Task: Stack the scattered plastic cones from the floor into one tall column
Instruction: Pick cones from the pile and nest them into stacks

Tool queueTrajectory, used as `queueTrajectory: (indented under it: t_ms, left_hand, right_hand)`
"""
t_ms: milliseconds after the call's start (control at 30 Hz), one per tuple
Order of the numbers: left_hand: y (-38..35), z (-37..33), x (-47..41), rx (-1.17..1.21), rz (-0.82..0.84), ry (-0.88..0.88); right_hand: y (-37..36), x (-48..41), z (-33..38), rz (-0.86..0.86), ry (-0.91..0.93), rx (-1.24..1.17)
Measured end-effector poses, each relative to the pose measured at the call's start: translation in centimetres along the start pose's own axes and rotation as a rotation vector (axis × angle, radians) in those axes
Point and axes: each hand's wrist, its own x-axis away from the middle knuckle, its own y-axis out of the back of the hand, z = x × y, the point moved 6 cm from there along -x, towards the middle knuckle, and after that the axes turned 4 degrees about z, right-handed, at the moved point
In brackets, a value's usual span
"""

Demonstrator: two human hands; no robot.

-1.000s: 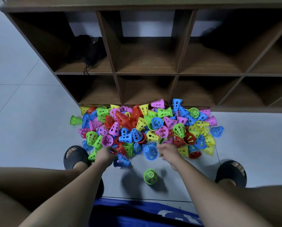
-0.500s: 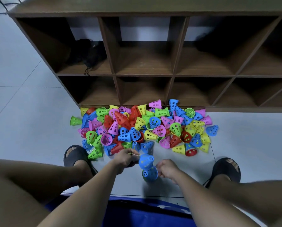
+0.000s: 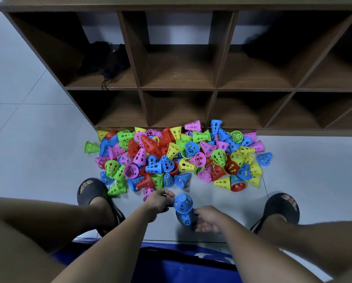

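Note:
A pile of several small perforated plastic cones (image 3: 177,156) in blue, green, pink, red and yellow lies on the pale floor in front of a shelf. Nearer to me, a short stack stands on the floor: a blue cone (image 3: 183,202) sits on top of a lower blue cone (image 3: 185,217). My left hand (image 3: 159,202) pinches the upper blue cone at its left side. My right hand (image 3: 206,218) curls round the lower cone from the right. What lies under the lower blue cone is hidden.
A dark wooden cubby shelf (image 3: 212,90) stands right behind the pile, with a black bundle (image 3: 104,60) in one upper cubby. My feet in black sandals (image 3: 94,193) (image 3: 281,208) flank the stack. A blue cloth (image 3: 183,262) lies below my arms.
Both hands drew back from the pile toward me, each bringing a blue cone. The green cone that stood alone on the floor is now covered. The upper blue cone has come down onto the lower one.

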Motion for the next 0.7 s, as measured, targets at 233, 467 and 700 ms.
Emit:
queueTrajectory:
  t_ms: [233,467,700]
  left_hand:
    - [-0.2,-0.1,0.2,-0.021,0.081,0.016]
    - [-0.8,0.5,0.3,-0.133,0.009,0.005]
    - [-1.0,2.1,-0.3,-0.276,-0.185,-0.011]
  right_hand:
    - [-0.2,0.8,1.5,-0.013,0.036,-0.164]
    - [-0.7,0.9,1.1,-0.013,0.032,0.106]
    - [-2.3,0.2,-0.4,0.087,0.016,0.365]
